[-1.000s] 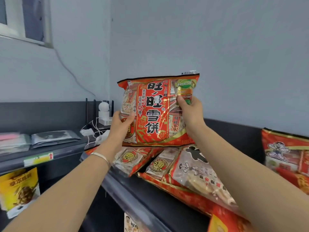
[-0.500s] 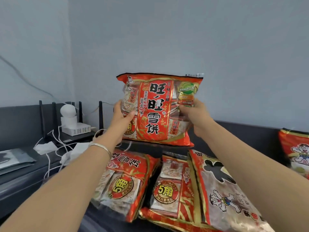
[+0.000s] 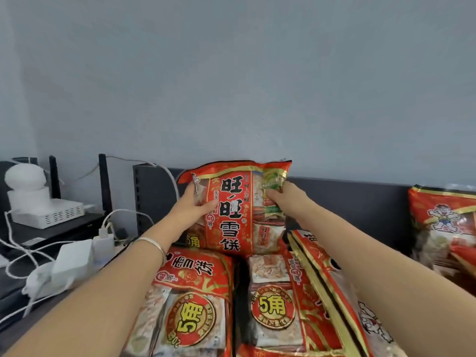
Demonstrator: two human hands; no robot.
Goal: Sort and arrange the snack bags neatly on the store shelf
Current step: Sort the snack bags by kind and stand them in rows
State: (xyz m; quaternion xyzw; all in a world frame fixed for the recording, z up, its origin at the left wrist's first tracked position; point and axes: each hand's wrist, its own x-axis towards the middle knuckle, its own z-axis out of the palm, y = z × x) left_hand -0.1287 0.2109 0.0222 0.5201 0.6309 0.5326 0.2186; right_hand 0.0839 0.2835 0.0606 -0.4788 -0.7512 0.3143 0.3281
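Observation:
A red snack bag (image 3: pixel 235 210) with black Chinese lettering stands upright at the back of the dark shelf, against its grey back panel. My left hand (image 3: pixel 192 208) grips the bag's left edge and my right hand (image 3: pixel 279 199) grips its upper right corner. In front of it lie two flat red bags with round "5角" badges, one on the left (image 3: pixel 190 302) and one on the right (image 3: pixel 273 297). A further bag (image 3: pixel 342 292) leans over the right one, partly under my right forearm.
Another red bag with a cartoon boy (image 3: pixel 443 225) stands at the far right. To the left sit a white router (image 3: pixel 49 215), a white round camera (image 3: pixel 24 176), a power strip (image 3: pixel 74 258) and loose white cables. The dark shelf back panel (image 3: pixel 360 202) runs behind.
Both hands have lowered the held bag from mid-air down to the back of the shelf behind the flat bags. The view has moved closer and to the right.

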